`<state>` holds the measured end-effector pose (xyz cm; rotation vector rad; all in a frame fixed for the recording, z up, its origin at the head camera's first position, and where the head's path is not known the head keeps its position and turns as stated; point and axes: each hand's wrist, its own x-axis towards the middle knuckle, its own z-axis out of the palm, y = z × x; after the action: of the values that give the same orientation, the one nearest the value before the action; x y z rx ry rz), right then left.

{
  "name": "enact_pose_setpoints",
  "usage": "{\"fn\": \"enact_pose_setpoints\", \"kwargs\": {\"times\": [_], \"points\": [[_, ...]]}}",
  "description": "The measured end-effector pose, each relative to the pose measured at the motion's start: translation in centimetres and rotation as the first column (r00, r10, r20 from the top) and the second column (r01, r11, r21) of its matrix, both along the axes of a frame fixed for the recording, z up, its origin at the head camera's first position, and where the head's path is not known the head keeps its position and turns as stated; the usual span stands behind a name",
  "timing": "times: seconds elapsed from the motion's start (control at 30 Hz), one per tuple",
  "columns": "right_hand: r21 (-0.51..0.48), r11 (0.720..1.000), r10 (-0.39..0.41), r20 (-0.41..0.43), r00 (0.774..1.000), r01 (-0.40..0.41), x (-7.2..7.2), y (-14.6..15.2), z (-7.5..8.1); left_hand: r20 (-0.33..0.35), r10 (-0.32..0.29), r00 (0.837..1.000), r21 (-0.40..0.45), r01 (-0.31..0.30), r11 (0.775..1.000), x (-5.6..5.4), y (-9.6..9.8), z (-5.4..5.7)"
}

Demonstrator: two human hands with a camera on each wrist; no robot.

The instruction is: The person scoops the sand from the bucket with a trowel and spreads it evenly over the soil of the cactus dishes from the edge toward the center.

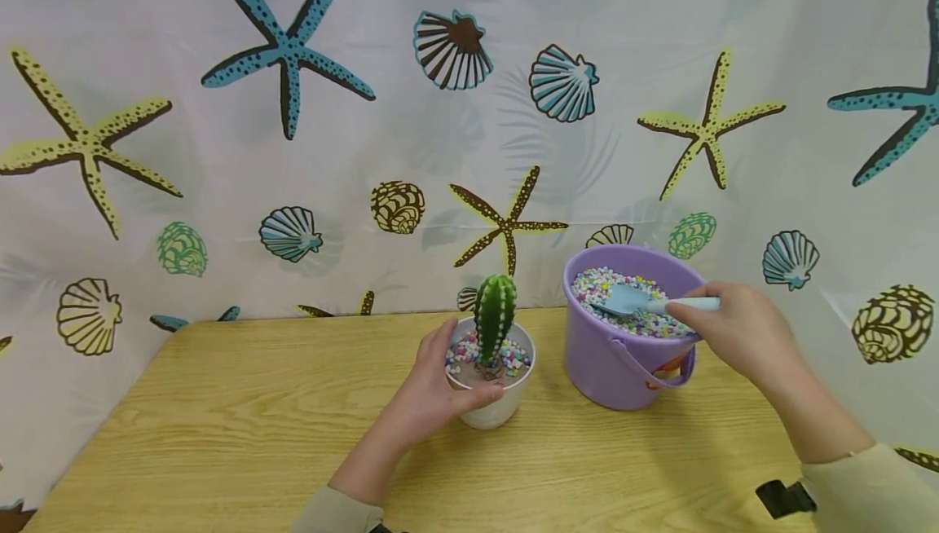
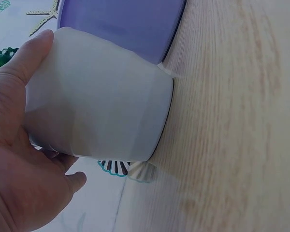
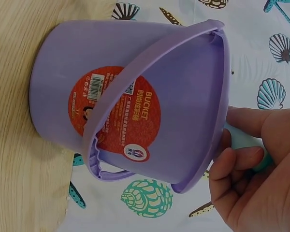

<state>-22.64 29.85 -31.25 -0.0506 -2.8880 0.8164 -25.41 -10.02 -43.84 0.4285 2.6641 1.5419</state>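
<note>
My left hand (image 1: 429,382) holds a white pot (image 1: 490,416) from its left side, thumb across the front near the rim. In the left wrist view the pot (image 2: 104,99) stands on the tabletop. Upright in it is a green ribbed cactus (image 1: 495,317), with colored pebbles around its base and a bare brownish patch at the front. With curled fingers my right hand (image 1: 744,329) grips a light blue toy shovel (image 1: 626,299) by its handle. The shovel's blade lies at the pebbles (image 1: 597,282) inside a purple bucket (image 1: 605,362).
The bucket's handle (image 3: 135,67) hangs down its near side, over a red label (image 3: 130,116). A wooden table (image 1: 242,419) carries the pot and bucket. Behind them hangs a white cloth (image 1: 352,142) printed with starfish and shells.
</note>
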Motion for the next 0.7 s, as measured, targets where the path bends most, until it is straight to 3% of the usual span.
{"fn": "enact_pose_setpoints", "kwargs": {"times": [0.7], "points": [[-0.005, 0.998, -0.06, -0.072, 0.996, 0.06, -0.6, -1.1, -1.8, 0.001, 0.003, 1.0, -0.001, -0.003, 1.0, 0.1, 0.1, 0.1]]}}
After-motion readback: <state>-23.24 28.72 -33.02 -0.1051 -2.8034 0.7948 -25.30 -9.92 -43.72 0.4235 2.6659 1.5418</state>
